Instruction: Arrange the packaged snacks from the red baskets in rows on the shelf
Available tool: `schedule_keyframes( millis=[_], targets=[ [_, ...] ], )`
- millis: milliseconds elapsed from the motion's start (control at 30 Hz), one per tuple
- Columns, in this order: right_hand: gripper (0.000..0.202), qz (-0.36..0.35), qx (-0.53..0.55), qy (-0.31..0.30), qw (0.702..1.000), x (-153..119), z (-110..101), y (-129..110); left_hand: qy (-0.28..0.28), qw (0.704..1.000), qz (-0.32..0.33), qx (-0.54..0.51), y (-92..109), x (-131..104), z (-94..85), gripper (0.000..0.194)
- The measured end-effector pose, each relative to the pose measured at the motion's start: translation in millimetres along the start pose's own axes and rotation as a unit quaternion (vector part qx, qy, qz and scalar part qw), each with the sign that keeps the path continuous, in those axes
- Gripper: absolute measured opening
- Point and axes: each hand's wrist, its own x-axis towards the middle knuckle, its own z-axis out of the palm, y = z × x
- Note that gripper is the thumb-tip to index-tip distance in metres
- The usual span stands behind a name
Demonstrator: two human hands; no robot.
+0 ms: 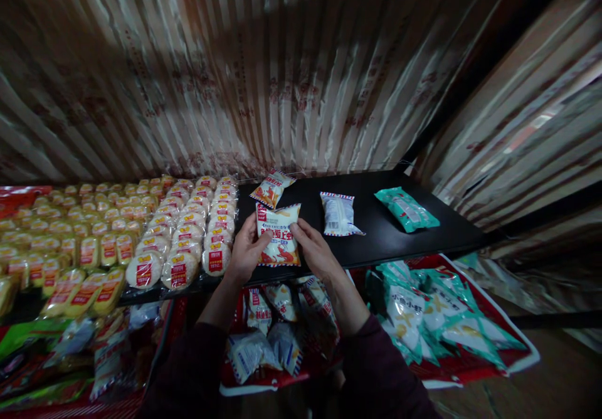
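Observation:
Between my two hands is a white snack bag (pixel 279 234) with red lettering and orange shrimp pictures, its front facing me. My left hand (pixel 247 249) grips its left edge, thumb across the front. On the right edge, my right hand (pixel 314 248) pinches it with the thumb in front. The bag is at the front part of a black shelf (pixel 376 240). Just behind it, a similar snack bag (pixel 273 188) lies tilted. Farther right lie a white snack bag (pixel 338 214) with its back side up and a teal bag (pixel 407 209).
Rows of round wrapped crackers (pixel 181 268) and yellow wrapped cakes (pixel 89 253) fill the shelf's left part. Below stand a red basket (pixel 263 386) of similar bags, another basket (pixel 527 350) of teal bags, and mixed snacks at left. A pleated curtain (pixel 263 80) hangs behind.

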Motion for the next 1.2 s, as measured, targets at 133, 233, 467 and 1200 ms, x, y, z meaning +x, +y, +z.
schedule_keyframes(
  millis=[133, 233, 467, 1200],
  targets=[
    [0.047, 0.007, -0.009, 0.018, 1.0, -1.2, 5.4, -2.4, -0.016, 1.0, -0.008, -0.009, -1.3, -1.6, -3.1, 0.056],
    [0.044, 0.007, -0.014, 0.052, 0.999, -1.0, 7.7, -4.8, -0.03, 0.999, -0.004, -0.011, -3.3, -2.8, -4.1, 0.053],
    [0.039, 0.011, 0.028, 0.161, 0.987, 1.4, 9.3, -6.5, -0.06, 0.998, -0.014, 0.006, -5.2, -5.4, -3.4, 0.054],
    [0.048, -0.02, 0.068, 0.11, 0.991, -10.3, 17.1, -10.7, 0.07, 0.997, 0.014, -0.026, -11.0, -0.1, 0.5, 0.06]
  ],
)
